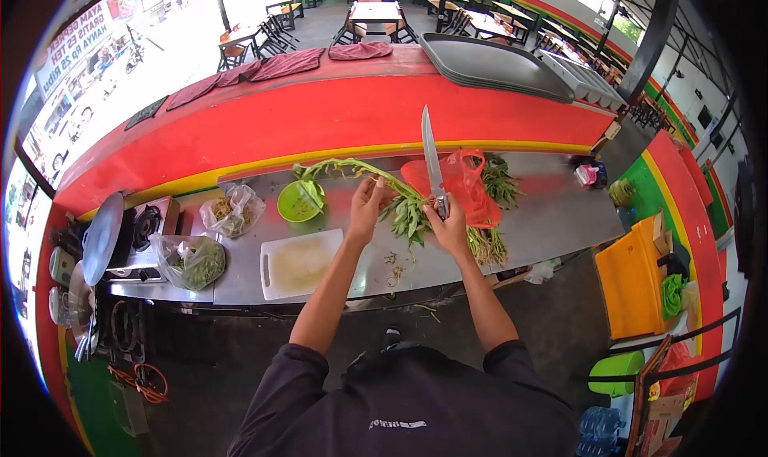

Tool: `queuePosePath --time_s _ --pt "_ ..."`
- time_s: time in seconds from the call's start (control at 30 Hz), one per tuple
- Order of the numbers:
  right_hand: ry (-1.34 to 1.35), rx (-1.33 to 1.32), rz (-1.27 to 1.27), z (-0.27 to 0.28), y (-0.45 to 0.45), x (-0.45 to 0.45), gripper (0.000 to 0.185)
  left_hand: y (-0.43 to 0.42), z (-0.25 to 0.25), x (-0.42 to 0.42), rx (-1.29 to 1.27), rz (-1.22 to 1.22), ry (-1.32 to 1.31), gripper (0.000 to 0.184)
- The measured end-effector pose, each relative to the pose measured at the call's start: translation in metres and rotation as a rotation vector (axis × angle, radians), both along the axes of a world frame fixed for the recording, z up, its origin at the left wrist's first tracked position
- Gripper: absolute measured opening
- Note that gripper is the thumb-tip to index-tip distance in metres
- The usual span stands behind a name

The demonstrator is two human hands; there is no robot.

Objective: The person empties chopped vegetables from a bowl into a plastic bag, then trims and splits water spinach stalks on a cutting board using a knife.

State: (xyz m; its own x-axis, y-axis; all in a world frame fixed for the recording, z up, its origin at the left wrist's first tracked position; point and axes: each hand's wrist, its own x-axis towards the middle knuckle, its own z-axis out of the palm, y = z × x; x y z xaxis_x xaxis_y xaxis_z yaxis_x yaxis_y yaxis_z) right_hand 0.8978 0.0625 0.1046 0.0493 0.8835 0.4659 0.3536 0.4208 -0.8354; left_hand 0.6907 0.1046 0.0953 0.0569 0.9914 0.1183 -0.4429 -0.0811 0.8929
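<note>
My right hand (450, 221) is closed on the handle of a large knife (431, 149), its blade pointing up and away from me. With my left hand (366, 205) I grip the long green stem of a leafy plant (352, 166); its leaves hang between my two hands over the metal counter (376, 273). Behind my right hand lies a red plastic bag (472, 185), with more leafy greens (501, 183) beside it and a rooted bunch (486, 246) in front. A white cutting board (300, 263) and a green bowl (299, 207) are left of my left hand.
Two plastic bags of vegetables (190, 261) (232, 211) lie on the counter's left part, near a gas stove (146, 225). Grey trays (496, 67) and red cloths (288, 63) rest on the red ledge (320, 105) behind. An orange surface (632, 281) stands at the right.
</note>
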Motion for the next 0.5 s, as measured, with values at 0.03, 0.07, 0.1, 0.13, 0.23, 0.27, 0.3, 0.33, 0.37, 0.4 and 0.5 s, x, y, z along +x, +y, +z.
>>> queuePosePath --time_s 0.03,0.07,0.1,0.13,0.23,0.27,0.3,0.33,0.37,0.4,0.5 --pt "0.033 -0.001 0.03 0.005 0.006 -0.007 0.02 0.001 0.011 -0.009 0.004 0.021 -0.005 0.049" --pt "0.06 0.02 0.088 0.009 0.012 -0.013 0.02 0.001 0.021 -0.021 0.028 0.047 -0.024 0.046" --pt "0.054 0.027 0.118 0.011 0.018 -0.022 0.02 0.0 0.03 -0.034 0.053 0.075 -0.042 0.042" --pt "0.074 0.021 0.152 0.012 0.023 -0.031 0.02 -0.001 0.034 -0.047 0.056 0.113 -0.028 0.042" --pt "0.125 0.004 0.265 0.011 0.032 -0.071 0.021 -0.016 0.036 -0.093 0.039 0.214 0.03 0.042" --pt "0.122 -0.013 0.281 0.008 0.033 -0.086 0.021 -0.022 0.029 -0.107 0.03 0.261 0.009 0.039" --pt "0.119 -0.03 0.294 0.004 0.035 -0.099 0.021 -0.029 0.021 -0.124 0.03 0.285 0.009 0.039" --pt "0.039 -0.061 0.291 -0.008 0.039 -0.112 0.023 -0.037 0.012 -0.141 -0.014 0.333 0.024 0.037" --pt "0.036 -0.066 0.311 -0.021 0.043 -0.124 0.023 -0.046 0.002 -0.156 -0.062 0.379 0.037 0.035" --pt "0.01 -0.074 0.333 -0.028 0.041 -0.14 0.024 -0.056 -0.007 -0.167 -0.112 0.424 0.02 0.03" --pt "-0.036 -0.169 0.396 -0.077 0.037 -0.177 0.025 -0.078 -0.063 -0.214 -0.34 0.457 0.085 0.029"
